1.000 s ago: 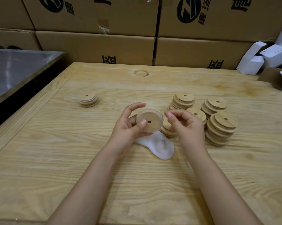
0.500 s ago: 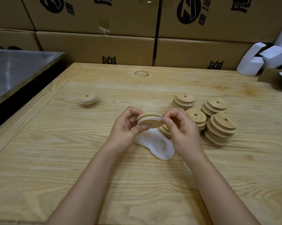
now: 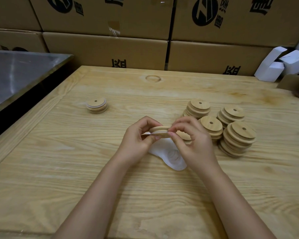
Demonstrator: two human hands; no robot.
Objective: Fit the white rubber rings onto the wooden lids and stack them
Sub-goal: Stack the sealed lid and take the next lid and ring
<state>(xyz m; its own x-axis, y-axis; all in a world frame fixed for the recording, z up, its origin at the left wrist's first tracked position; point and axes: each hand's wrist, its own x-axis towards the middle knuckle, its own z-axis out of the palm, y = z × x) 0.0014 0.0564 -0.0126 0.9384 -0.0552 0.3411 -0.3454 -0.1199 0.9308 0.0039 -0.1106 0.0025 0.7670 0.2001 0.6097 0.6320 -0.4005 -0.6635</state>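
Grips a lid (image 3: 160,129) edge-on above the table (image 3: 76,169), left hand (image 3: 136,140) pinching one side, right hand (image 3: 193,142) pinching the other at the ring (image 3: 151,133); white bag (image 3: 171,155) beneath.

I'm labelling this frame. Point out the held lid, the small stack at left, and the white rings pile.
held lid (image 3: 160,129): head view, its wooden rim.
small stack (image 3: 98,102): head view, top lid's face.
white rings pile (image 3: 169,155): head view, its middle.

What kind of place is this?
Probably a small packing workshop or storeroom: printed cardboard cartons are stacked behind the wooden table, many identical wooden lids stand in piles, and small white boxes lie nearby.
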